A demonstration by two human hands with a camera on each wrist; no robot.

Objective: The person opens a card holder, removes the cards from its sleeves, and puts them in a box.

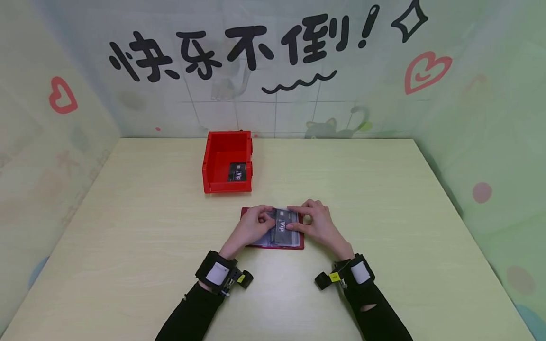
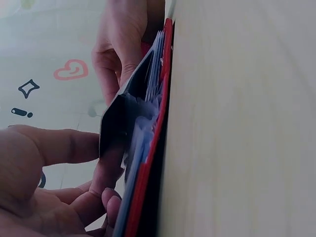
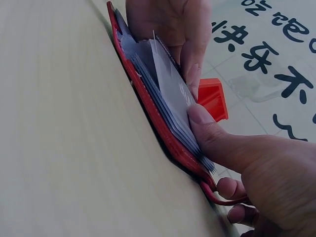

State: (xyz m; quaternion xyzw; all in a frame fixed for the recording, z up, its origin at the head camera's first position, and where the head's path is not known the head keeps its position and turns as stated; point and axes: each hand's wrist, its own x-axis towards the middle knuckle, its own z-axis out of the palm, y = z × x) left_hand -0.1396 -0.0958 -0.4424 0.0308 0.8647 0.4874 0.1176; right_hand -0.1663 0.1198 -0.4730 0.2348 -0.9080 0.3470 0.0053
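A red card holder (image 1: 301, 240) with several clear sleeves (image 3: 170, 106) lies spread on the table. Over its middle is a dark card (image 1: 282, 233) marked "Vip", its left side raised in the left wrist view. My left hand (image 1: 255, 226) pinches that raised edge between thumb and finger. My right hand (image 1: 317, 221) grips the holder's right side, its thumb pressing the sleeve and card while the other fingers curl by the cover's edge. How far the card sits inside a sleeve cannot be told.
Behind the holder, slightly left, stands a red open bin (image 1: 226, 186) with another dark "Vip" card (image 1: 237, 172) in it. A printed curtain (image 1: 273, 113) borders the wooden table (image 1: 384, 189) at the back and sides.
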